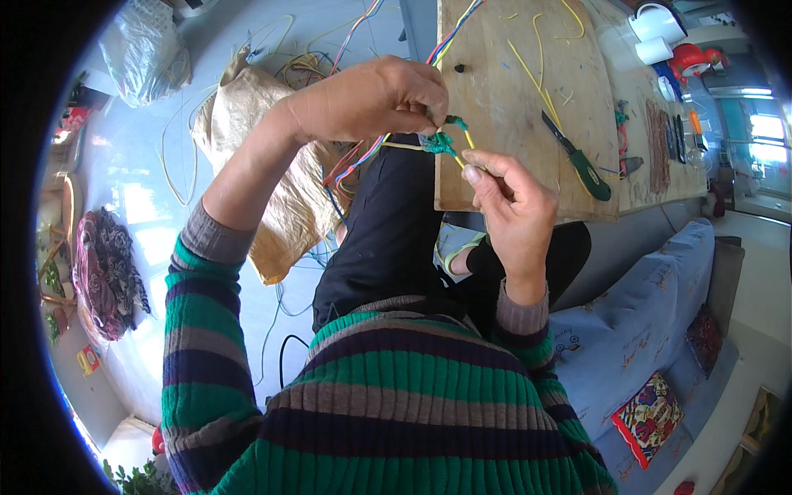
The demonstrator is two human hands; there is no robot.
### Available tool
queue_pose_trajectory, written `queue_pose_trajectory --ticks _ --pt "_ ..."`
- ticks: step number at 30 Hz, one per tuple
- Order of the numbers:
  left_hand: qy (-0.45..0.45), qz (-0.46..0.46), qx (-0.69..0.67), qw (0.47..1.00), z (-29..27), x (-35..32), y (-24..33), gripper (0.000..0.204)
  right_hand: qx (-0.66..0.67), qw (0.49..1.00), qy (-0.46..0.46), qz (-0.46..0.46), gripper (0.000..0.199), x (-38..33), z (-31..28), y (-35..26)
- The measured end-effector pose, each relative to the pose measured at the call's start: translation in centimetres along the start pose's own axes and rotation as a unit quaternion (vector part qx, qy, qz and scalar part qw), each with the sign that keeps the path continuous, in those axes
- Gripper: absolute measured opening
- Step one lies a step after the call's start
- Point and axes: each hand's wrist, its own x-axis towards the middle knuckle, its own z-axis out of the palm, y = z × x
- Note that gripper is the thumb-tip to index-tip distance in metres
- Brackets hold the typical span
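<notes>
My left hand is closed, its thumb and fingers pinched at the near left edge of the wooden board. Just under those fingertips is a green knotted bundle, with a thin yellow wire looping out of it. My right hand pinches the yellow wire between thumb and forefinger, right of the bundle. Red, blue and yellow wires run past my left hand and down beside my leg. What exactly lies inside the left fingertips is hidden.
On the wooden board lie a green-handled knife and yellow wire offcuts. A beige sack and tangled wires rest on the floor at left. A blue-covered sofa is at right.
</notes>
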Motion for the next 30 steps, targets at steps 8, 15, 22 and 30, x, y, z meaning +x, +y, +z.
queue_pose_trajectory --ticks 8,15,22,30 --pt "0.096 0.003 0.105 0.990 1.2 -0.5 2.3 0.018 -0.069 0.996 -0.015 -0.051 0.018 0.2 -0.4 0.5" --pt "0.054 0.011 0.265 0.963 2.7 -0.7 1.6 0.022 -0.085 0.994 -0.021 -0.070 0.019 0.1 0.0 0.4" --pt "0.012 0.034 0.222 0.974 2.4 0.0 0.3 0.011 -0.169 0.980 -0.007 -0.104 0.018 0.0 -0.2 0.5" --pt "0.093 -0.019 0.193 0.977 3.0 0.0 0.9 0.011 -0.167 0.979 0.046 -0.107 0.009 0.1 0.5 1.0"
